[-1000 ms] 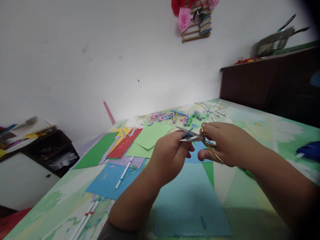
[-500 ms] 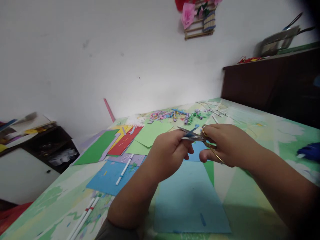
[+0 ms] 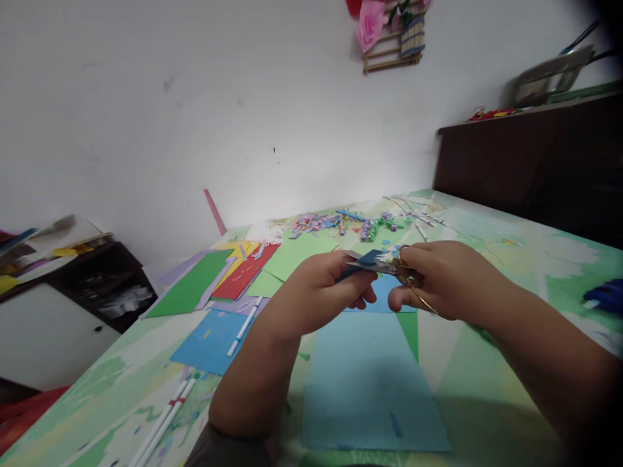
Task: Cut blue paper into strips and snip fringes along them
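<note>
Between thumb and fingers, my left hand (image 3: 331, 285) pinches a small dark blue piece of paper (image 3: 368, 257). My right hand (image 3: 440, 275) has its fingers in the gold handles of a pair of scissors (image 3: 413, 285). The blades meet the blue paper close to my left fingertips and are partly covered by it. Both hands are raised above a light blue sheet (image 3: 372, 383), which lies on the table with a small dark blue scrap (image 3: 396, 425) near its front edge.
Left of my forearm lie a blue sheet (image 3: 199, 344), white pens (image 3: 165, 415), and green (image 3: 192, 285) and red sheets (image 3: 246, 272). Paper scraps (image 3: 311, 222) and curled paper pieces (image 3: 372, 230) sit at the back near the wall. A dark blue object (image 3: 606, 297) is at the right.
The blue paper in my left hand now shows a broader face over the blades, which look more closed. My left hand has turned slightly. The view has shifted a little.
</note>
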`<state>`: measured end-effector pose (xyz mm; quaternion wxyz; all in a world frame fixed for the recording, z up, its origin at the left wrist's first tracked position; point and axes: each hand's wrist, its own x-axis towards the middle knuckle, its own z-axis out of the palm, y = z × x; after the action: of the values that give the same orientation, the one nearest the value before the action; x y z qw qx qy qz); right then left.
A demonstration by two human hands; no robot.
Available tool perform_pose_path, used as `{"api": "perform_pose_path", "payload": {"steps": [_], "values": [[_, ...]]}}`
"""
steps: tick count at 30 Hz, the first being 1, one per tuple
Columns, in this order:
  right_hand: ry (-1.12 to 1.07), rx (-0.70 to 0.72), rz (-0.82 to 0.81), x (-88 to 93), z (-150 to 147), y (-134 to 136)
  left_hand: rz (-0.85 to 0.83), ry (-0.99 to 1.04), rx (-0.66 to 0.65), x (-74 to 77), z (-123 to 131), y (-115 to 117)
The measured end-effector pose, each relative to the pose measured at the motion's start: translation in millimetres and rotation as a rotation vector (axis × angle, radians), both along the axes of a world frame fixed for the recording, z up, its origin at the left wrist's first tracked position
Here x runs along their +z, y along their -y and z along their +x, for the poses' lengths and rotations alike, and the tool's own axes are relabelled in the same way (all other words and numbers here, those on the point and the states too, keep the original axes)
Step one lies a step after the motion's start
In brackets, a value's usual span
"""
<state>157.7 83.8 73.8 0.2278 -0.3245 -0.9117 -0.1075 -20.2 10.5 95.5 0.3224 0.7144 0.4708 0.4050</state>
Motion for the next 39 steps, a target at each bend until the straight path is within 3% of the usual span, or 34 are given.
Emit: {"api": "perform_pose_path", "payload": {"steps": [7,12,17,23,34,39], "values": [[0.000,-0.045,-0.106,2.1,2,-4,-0.111,0.120,-0.054,1.8,-3,-7],[-0.004,0.044,-0.287,-2.8,2,-23,-0.057,0.277,0.102,1.2,-6,-18],[0.007,0.007,-0.395,-10.4,-2,-38,-0.038,0.355,0.150,-5.2,-7,-29],[-0.120,0.060,-0.383,-8.8,3,-34,-0.035,0.316,0.203,-5.5,-5,-31],[-0.080,0.034,-0.334,-7.4,1,-20,0.125,0.258,0.221,-11.6,12,-24],[-0.094,0.063,-0.343,-7.5,2,-17,0.106,0.238,0.203,-13.6,12,-22]]}}
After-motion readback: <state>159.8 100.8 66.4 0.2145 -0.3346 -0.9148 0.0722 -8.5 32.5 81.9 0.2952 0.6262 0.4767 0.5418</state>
